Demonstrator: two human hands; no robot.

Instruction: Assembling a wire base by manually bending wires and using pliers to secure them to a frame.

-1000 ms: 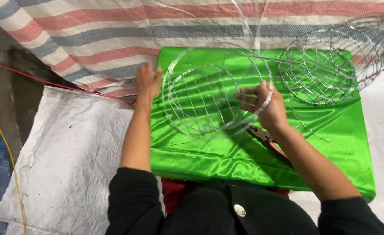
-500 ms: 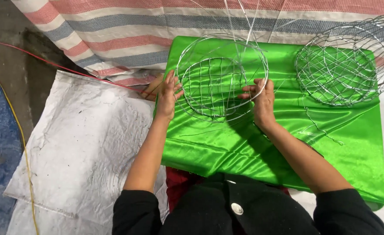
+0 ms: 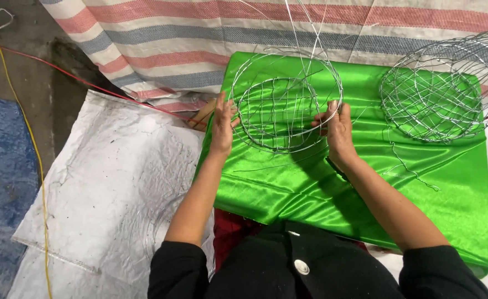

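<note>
Seen from above: a round wire basket frame (image 3: pixel 286 99), thin silver wire, lying on a bright green satin cloth (image 3: pixel 365 182) that covers a flat work surface. Held at both sides of the rim. Left hand (image 3: pixel 222 124) at the left edge of the frame, fingers stretched upward and pressed flat against the outer ring; not clear whether closed around the wire or only leaning on it. Right hand (image 3: pixel 337 128) at the right edge, fingers curled and grasping the rim wire, thumb near the ring. Long loose wire ends (image 3: pixel 305 27) rising from the frame toward the top of the picture.

A second wire basket (image 3: pixel 440 94), also round and silver, at the upper right on the same green cloth, well apart from both hands, partly over the cloth's far edge. One thin bent wire piece (image 3: pixel 412 169) on the cloth, between the right forearm and the second basket.

Behind the cloth, a striped tarp (image 3: pixel 199 33) with red, blue and white bands. At the left, a white woven sack sheet (image 3: pixel 111 182), crumpled, on the floor. A blue mat (image 3: pixel 3 182) at the far left, with a yellow cord (image 3: pixel 31 144) and a red cord (image 3: pixel 78 77) beside it. Black sleeves (image 3: pixel 180 271) at the bottom. No labels or signs visible.
</note>
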